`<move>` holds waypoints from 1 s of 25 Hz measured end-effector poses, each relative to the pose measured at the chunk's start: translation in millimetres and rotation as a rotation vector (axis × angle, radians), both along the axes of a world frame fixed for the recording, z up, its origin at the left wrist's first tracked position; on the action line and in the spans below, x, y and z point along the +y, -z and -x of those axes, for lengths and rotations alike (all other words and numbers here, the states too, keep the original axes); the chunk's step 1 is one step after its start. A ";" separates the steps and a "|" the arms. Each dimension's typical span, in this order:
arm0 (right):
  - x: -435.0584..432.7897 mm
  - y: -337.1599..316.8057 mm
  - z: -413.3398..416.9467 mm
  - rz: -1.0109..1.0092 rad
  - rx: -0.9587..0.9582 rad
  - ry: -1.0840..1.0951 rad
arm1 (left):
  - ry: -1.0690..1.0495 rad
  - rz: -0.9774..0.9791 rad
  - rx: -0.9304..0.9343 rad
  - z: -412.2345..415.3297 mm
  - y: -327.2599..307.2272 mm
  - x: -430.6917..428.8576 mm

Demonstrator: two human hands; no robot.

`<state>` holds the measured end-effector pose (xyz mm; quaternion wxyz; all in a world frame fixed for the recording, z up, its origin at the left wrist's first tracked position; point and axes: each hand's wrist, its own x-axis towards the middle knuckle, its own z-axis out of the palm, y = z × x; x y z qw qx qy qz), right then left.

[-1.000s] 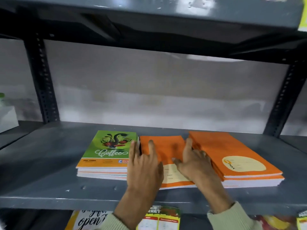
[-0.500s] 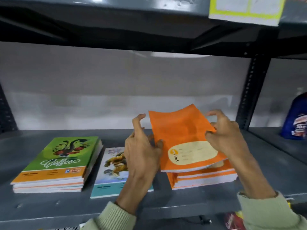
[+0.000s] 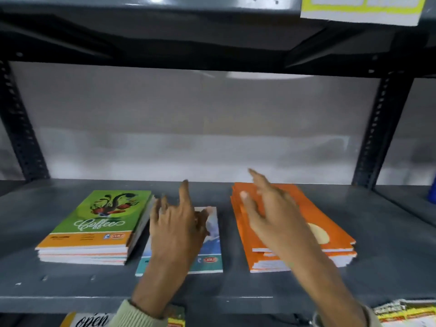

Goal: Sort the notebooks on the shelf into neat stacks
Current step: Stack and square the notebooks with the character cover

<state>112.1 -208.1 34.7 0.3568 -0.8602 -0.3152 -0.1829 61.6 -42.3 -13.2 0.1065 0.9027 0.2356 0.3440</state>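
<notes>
Three groups of notebooks lie on a grey shelf [image 3: 389, 244]: a green stack [image 3: 94, 230] at left, a single blue notebook [image 3: 212, 244] in the middle, an orange stack [image 3: 335, 234] at right. The left hand [image 3: 175, 227] and right hand [image 3: 271, 213] hover open-fingered above them, holding nothing

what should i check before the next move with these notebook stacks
1. Left hand empty: ok, open above the blue notebook.
2. Right hand empty: ok, fingers spread over the orange stack.
3. Orange stack squared: not ok, front edges stagger.
4. Coffee stack squared: ok, roughly.
5. Blue notebook lying flat: ok.
6. Shelf room beside stacks: ok.
</notes>
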 end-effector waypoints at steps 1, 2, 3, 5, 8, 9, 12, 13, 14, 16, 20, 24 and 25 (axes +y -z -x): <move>18.6 7.7 10.9 0.019 0.034 -0.076 | -0.047 -0.075 0.074 9.8 2.3 6.7; 37.1 18.1 18.5 0.070 0.068 -0.105 | -0.094 -0.136 0.175 17.3 8.0 12.7; 53.0 31.8 22.0 0.136 0.098 -0.080 | -0.136 -0.172 0.281 22.6 13.7 16.2; 77.3 63.0 25.1 0.270 0.105 0.050 | -0.165 -0.211 0.400 25.7 27.1 22.4; 92.4 90.5 28.4 0.284 0.122 0.136 | -0.115 -0.181 0.385 29.1 34.1 24.8; 92.5 93.8 29.2 0.229 0.142 0.120 | -0.054 -0.110 0.331 30.7 34.5 24.7; 83.9 81.9 35.1 -0.061 0.307 0.053 | 0.206 0.283 -0.055 40.4 26.1 32.9; 80.3 73.2 39.3 -0.186 0.391 0.016 | 0.276 0.394 -0.179 44.5 20.1 37.2; 81.2 64.2 45.4 -0.300 0.458 -0.030 | 0.342 0.460 -0.249 51.2 13.5 44.2; 91.0 49.5 54.9 -0.441 0.492 -0.085 | 0.419 0.504 -0.308 64.5 -1.1 65.0; 156.0 24.9 70.2 -0.500 0.550 -0.202 | 0.325 0.576 -0.371 93.0 -29.0 144.9; 228.3 20.5 84.3 -0.288 0.599 -0.236 | 0.142 0.630 -0.201 109.0 -23.2 202.0; 238.7 26.1 86.5 -0.213 0.586 -0.220 | 0.122 0.597 -0.134 107.9 -19.4 205.0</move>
